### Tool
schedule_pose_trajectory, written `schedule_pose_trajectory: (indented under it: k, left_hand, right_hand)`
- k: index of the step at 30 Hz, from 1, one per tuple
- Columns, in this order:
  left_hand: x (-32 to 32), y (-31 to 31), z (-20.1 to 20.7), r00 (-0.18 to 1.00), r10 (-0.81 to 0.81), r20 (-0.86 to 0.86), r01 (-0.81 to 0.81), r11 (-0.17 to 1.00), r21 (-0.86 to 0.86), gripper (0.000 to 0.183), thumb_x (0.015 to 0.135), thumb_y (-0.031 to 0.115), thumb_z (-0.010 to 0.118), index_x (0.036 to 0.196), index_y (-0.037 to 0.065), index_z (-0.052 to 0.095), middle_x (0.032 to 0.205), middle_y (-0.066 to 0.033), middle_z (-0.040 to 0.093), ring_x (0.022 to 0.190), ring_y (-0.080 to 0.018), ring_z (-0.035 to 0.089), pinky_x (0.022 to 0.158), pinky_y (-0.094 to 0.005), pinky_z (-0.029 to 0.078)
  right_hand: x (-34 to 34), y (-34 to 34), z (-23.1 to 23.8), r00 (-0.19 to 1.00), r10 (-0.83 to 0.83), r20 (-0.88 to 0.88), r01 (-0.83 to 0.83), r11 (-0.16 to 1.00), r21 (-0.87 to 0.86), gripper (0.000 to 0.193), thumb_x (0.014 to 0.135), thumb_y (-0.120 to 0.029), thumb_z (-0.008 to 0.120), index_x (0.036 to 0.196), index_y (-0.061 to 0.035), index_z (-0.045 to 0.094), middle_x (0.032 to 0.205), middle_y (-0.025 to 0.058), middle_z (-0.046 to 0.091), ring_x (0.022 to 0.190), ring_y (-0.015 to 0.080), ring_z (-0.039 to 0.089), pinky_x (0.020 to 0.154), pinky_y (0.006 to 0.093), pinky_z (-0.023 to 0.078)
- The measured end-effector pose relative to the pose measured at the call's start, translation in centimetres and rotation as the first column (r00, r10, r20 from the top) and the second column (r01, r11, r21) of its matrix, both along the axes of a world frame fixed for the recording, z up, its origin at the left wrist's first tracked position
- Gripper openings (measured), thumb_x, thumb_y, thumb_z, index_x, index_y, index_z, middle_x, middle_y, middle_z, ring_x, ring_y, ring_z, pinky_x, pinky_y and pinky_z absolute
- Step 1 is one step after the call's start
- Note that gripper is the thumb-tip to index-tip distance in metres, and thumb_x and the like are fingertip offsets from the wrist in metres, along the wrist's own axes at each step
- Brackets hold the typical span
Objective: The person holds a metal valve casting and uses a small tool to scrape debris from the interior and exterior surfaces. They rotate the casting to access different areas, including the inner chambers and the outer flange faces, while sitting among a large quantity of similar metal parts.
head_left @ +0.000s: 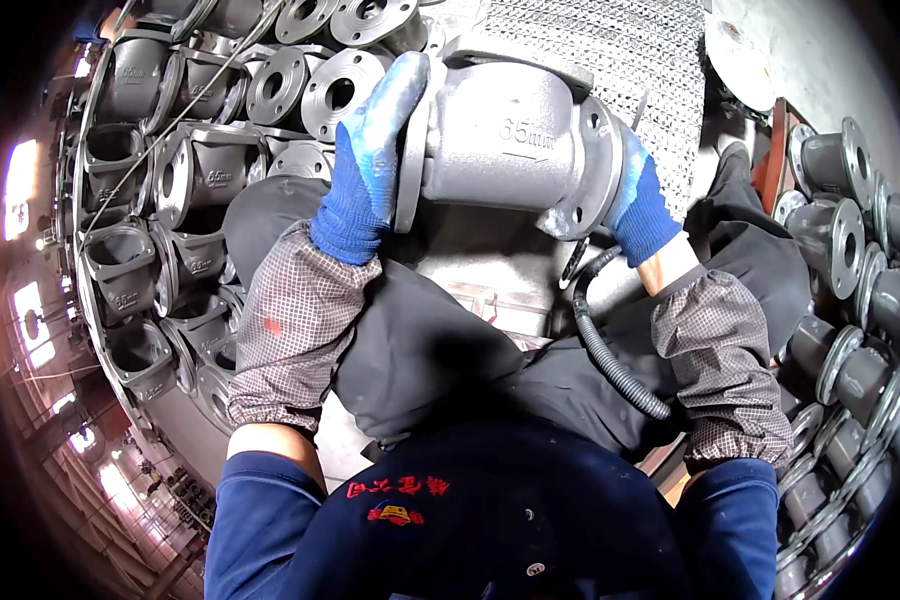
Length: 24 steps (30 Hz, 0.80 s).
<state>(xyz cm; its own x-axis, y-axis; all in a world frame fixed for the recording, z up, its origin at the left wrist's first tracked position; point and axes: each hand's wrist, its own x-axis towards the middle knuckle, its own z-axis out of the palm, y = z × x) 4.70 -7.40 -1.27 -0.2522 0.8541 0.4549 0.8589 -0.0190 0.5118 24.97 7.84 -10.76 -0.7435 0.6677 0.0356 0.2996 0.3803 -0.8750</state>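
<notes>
Casting, grey metal, valve body [505, 140] with 2 round flanges, 1 at each end: being held up in front of the person's chest, above the lap, lying crosswise with a raised size mark showing on its barrel.

Left hand [365, 165], blue knit glove with pale worn patches: gripping the left flange [411, 160], fingers pressed together and lying flat up along the flange face, fingertips reaching past its upper rim. Checked grey oversleeve [295, 330] covering the forearm below it.

Right hand [638, 205], blue knit glove: cupping the right flange [602, 170] from behind and below; fingers mostly hidden by the flange, so whether they are spread or closed cannot be told. Matching oversleeve [720, 360] on that forearm.

Hose, black, ribbed [610, 350]: curving from just below the right flange down across the right thigh.

Stock, left side: stacked valve bodies [135, 250] of the same grey kind, open square mouths and flanges facing outward, stacked in rows reaching to the upper edge, wire [170, 130] running across them.

Stock, right side: further flanged castings [840, 230] standing close together, down to the lower right rim.

Mesh sheet, metal [590, 50]: lying beyond the held casting, at upper centre.
</notes>
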Motion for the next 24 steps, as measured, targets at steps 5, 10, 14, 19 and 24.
schedule_pose_trajectory:
  k: [5,10,14,19,24]
  left_hand:
    - [-0.6,0.7,-0.4,0.983,-0.053,-0.178,0.07,0.993,0.094,0.039,0.084,0.001,0.052,0.123,-0.001,0.05,0.098,-0.0145,0.061,0.076,-0.0205,0.063,0.07,-0.0269,0.052]
    - [-1.6,1.8,-1.4,0.959,-0.037,-0.28,0.066,0.993,0.095,0.039,0.083,0.002,0.054,0.121,-0.002,0.05,0.103,-0.0167,0.061,0.084,-0.0247,0.065,0.072,-0.0285,0.053]
    - [-1.1,1.1,-0.2,1.0,-0.011,0.008,0.012,1.0,-0.018,0.035,0.085,0.004,0.053,0.119,-0.003,0.049,0.103,-0.0172,0.06,0.084,-0.024,0.065,0.071,-0.0277,0.053]
    - [-0.5,0.9,-1.0,0.363,0.215,0.907,-0.118,0.976,-0.184,0.035,0.094,0.014,0.043,0.125,-0.002,0.044,0.119,-0.0131,0.052,0.109,-0.0212,0.053,0.093,-0.0306,0.043]
    - [-0.5,0.9,-0.7,-0.002,0.103,0.995,-0.127,0.987,-0.103,0.038,0.092,0.033,0.049,0.116,0.004,0.053,0.107,-0.0112,0.059,0.094,-0.0197,0.061,0.083,-0.0318,0.05]
  right_hand:
    - [-0.7,0.2,0.2,0.939,-0.228,-0.256,-0.058,0.632,-0.773,0.035,0.09,-0.011,0.05,0.122,0.0021,0.047,0.109,0.0108,0.059,0.096,0.0158,0.058,0.083,0.0285,0.048]
    - [-0.3,-0.3,1.8,0.908,-0.385,-0.166,0.113,0.605,-0.788,0.039,0.095,-0.028,0.038,0.12,0.0014,0.049,0.11,0.0125,0.059,0.095,0.0186,0.059,0.083,0.0284,0.048]
    - [-0.2,-1.2,1.4,0.895,-0.44,0.078,0.352,0.589,-0.728,0.042,0.091,-0.04,0.044,0.115,-0.0066,0.053,0.102,0.0117,0.06,0.09,0.0218,0.058,0.075,0.0339,0.049]
    - [-0.3,-1.5,0.8,0.904,-0.349,-0.245,0.127,0.769,-0.626,0.039,0.092,-0.03,0.043,0.118,-0.0004,0.051,0.101,0.0119,0.06,0.088,0.0186,0.058,0.074,0.0297,0.048]
    - [-0.4,-0.8,3.3,0.936,-0.322,-0.139,0.137,0.699,-0.701,0.036,0.091,-0.017,0.045,0.121,0.0024,0.047,0.105,0.0141,0.061,0.093,0.0211,0.06,0.079,0.0301,0.048]
